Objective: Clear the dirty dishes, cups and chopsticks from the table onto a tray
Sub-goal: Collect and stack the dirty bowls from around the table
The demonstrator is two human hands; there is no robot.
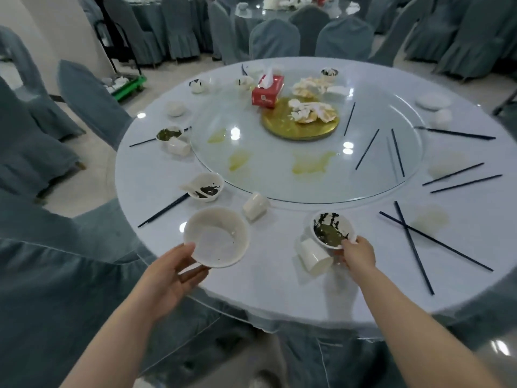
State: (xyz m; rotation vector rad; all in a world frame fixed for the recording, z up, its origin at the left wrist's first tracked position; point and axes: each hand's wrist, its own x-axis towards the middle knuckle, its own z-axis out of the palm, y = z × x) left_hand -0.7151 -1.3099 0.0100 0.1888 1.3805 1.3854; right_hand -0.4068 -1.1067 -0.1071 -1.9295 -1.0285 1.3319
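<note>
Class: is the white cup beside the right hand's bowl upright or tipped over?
Tipped over. The white cup lies on its side on the table.

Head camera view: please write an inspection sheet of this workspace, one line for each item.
Surface: round white table with a glass turntable bearing yellowish spills.
Job's things: near-empty bowl in the left hand; dirty bowl at the right hand; two more dirty bowls; tipped cups; dark chopsticks scattered at right.
Clutter: red tissue box, gold plate with leftovers.
Grippers: left hand holds its bowl off the table; right hand pinches the dirty bowl's rim.
Cables: nothing seen.
Surroundings: covered chairs, a green cart, another table behind.
</note>
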